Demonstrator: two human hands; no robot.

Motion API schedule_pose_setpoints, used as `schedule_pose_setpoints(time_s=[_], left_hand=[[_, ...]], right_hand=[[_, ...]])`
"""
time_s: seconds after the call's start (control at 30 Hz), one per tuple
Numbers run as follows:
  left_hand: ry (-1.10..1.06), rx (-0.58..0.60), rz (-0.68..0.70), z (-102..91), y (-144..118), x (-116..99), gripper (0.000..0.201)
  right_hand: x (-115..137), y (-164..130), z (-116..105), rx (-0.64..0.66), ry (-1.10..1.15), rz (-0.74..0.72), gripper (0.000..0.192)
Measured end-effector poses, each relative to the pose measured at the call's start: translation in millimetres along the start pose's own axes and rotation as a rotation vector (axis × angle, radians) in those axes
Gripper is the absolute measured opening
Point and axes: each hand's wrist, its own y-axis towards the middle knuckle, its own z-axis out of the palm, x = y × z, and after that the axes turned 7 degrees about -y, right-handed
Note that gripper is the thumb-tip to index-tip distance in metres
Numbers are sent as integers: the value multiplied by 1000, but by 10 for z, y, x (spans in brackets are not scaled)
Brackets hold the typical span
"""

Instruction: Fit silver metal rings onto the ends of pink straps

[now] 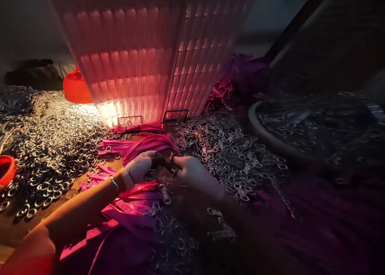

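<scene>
Pink straps [132,210] under left hand [140,168] and right hand [195,174], grips unclear, rings [51,146] crowding.

White gloves cover the left hand [140,167] and right hand [195,174]; pink straps [141,143] lie among silver metal rings [51,142]; the ribbed basket [144,62] glows pinkish-white, beside a red-orange lid [75,88]; the dim round tray [264,136] looks grey, perhaps
</scene>
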Motion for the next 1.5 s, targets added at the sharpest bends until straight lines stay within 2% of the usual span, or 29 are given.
schedule_pose_setpoints(time_s=[0.03,0.07,0.17,0.23,0.37,0.47,0.6,0.7,0.8,0.87,0.97,1.0,1.07,1.17,1.23,1.33,1.5], left_hand=[[-106,-45,-14,13,36,5,10],[-215,-72,-56,8,69,8,13],[-542,-118,-227,-140,114,-10,18],[-653,-131,-238,-313,91,-48,20],[-728,-254,-117,-553,8,-92,18],[-692,-304,-120,-516,-9,-38,13],[-628,-263,-137,-382,-15,30,13],[-447,-231,-49,-324,-80,-7,11],[7,-174,184,-253,-191,-102,23],[302,-86,332,-184,-270,-159,35],[574,111,451,-94,-386,-186,35],[627,140,475,-78,-428,-179,33],[710,101,520,-75,-521,-149,28],[689,-73,505,-133,-689,-86,23],[535,-138,367,-191,-806,-33,21],[259,-160,171,-264,-950,68,28],[25,-186,112,-305,-1064,224,36]], right_hand=[[26,21,147,-127,126,166,23],[36,43,292,-173,134,233,30],[-95,102,566,-178,102,284,28],[-308,147,563,-192,33,331,26],[-731,294,425,-197,-116,367,21],[-847,414,453,-171,-158,339,17],[-838,443,506,-203,-93,344,20],[-756,320,421,-207,42,309,33],[-546,103,256,-130,332,200,47],[-349,-53,133,-27,623,131,44],[-60,-245,-18,108,921,113,33],[20,-295,-51,131,963,116,32],[150,-380,-84,128,988,103,30],[289,-490,-64,-30,861,31,27],[358,-553,-15,-122,682,-22,25],[454,-606,94,-124,376,-66,23],[630,-577,260,-173,-28,-91,20]])
